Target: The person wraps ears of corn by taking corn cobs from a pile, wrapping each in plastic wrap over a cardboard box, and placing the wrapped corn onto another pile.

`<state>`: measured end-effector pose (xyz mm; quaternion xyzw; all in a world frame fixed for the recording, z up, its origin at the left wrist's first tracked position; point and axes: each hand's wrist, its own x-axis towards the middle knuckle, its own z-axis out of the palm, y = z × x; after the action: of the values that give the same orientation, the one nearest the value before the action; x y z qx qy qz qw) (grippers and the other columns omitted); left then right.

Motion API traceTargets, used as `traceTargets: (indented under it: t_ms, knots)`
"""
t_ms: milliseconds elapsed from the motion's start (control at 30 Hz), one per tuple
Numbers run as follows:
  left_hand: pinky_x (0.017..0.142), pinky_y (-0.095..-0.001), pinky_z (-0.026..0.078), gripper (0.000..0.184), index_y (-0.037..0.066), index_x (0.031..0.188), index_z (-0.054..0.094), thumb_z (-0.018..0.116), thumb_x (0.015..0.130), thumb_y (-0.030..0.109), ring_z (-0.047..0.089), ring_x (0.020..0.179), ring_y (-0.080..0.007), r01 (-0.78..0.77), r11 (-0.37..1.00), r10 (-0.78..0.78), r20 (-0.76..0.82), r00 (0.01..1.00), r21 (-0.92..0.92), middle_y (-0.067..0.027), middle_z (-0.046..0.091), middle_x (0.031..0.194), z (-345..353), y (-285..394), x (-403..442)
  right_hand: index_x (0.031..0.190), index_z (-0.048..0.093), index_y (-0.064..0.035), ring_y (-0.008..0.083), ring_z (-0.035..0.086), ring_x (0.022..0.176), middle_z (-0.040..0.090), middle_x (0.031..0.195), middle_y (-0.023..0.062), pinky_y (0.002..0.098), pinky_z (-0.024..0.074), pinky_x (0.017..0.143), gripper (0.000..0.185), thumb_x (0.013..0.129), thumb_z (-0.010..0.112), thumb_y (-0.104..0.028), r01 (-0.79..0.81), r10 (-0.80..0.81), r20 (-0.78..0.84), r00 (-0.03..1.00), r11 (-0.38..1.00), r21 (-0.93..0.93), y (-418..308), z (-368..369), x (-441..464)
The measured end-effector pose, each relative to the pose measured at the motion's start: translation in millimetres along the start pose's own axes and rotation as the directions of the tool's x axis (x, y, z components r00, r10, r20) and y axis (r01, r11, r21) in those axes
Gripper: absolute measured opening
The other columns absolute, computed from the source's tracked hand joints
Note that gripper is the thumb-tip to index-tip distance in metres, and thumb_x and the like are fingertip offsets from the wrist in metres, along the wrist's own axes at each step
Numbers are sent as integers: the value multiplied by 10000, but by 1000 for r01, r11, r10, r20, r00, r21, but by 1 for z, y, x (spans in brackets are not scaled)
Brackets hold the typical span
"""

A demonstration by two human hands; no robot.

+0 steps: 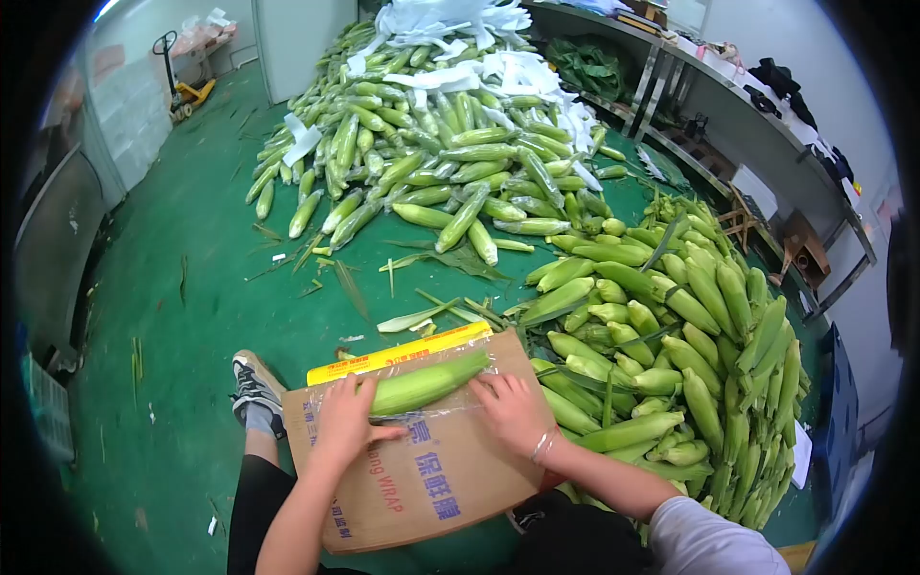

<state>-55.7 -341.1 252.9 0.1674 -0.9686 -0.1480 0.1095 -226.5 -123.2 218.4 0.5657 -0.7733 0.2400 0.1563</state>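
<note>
The left hand (345, 419) was half open, its fingers bent against the left end of one green corn cob (431, 383), thumb spread away over the board below. The right hand (513, 412) lay partly open at the cob's other end, palm down, with fingertips near its tip. Whether either hand pinched the film could not be told.

The cob lay crosswise between the hands, on clear film (402, 420) over a flat piece of printed cardboard (498, 470) on the person's lap. It seemed only partway through wrapping; no closed wrap could be made out around it. Just beyond it, along the cardboard's far edge, was a long yellow packet (412, 350), perhaps the film's box; its inside was hidden.

Beside the right arm rose a big heap of bare cobs (661, 355), apparently all left to wrap. Farther off on the green floor (192, 287) spread a heap of wrapped cobs (450, 158), shiny with film, with white strips (460, 29) over its top. Much looked done, and much remained. Loose husk scraps (412, 319) littered the space between.

At the right wall, below a cluttered desk (757, 110), stood a brown box (807, 247); its contents could not be made out.
</note>
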Motion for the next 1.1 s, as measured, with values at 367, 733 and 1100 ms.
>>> traceTargets:
  t_ms: [367, 733, 1100]
  knots:
    - [789, -448, 475, 593, -17, 1081, 553, 796, 657, 318, 557, 944, -374, -23, 960, 97, 255, 962, -278, -214, 553, 954, 8, 66, -101, 1128, 584, 18, 262, 602, 927, 610, 1006, 186, 384, 482, 851, 356, 886, 620, -240, -578, 273, 597, 754, 708, 406, -17, -65, -29]
    - [834, -437, 423, 658, -15, 1106, 527, 822, 600, 284, 520, 954, -357, -113, 988, 125, -107, 986, 104, -188, 535, 1022, 20, 3, -6, 1128, 560, 65, 418, 550, 1070, 576, 1158, 276, 437, 410, 965, 585, 988, 315, -448, -227, -357, 688, 632, 763, 605, -17, 88, 135]
    - [848, -343, 469, 470, -56, 1193, 559, 606, 893, 303, 578, 965, -215, 606, 671, -193, 688, 700, -428, -163, 618, 1090, -4, 104, -96, 1439, 277, 20, 317, 156, 1431, 194, 1536, 187, 460, 178, 1114, 793, 898, 473, -525, 130, -464, 587, 664, 844, 520, -27, 40, 43]
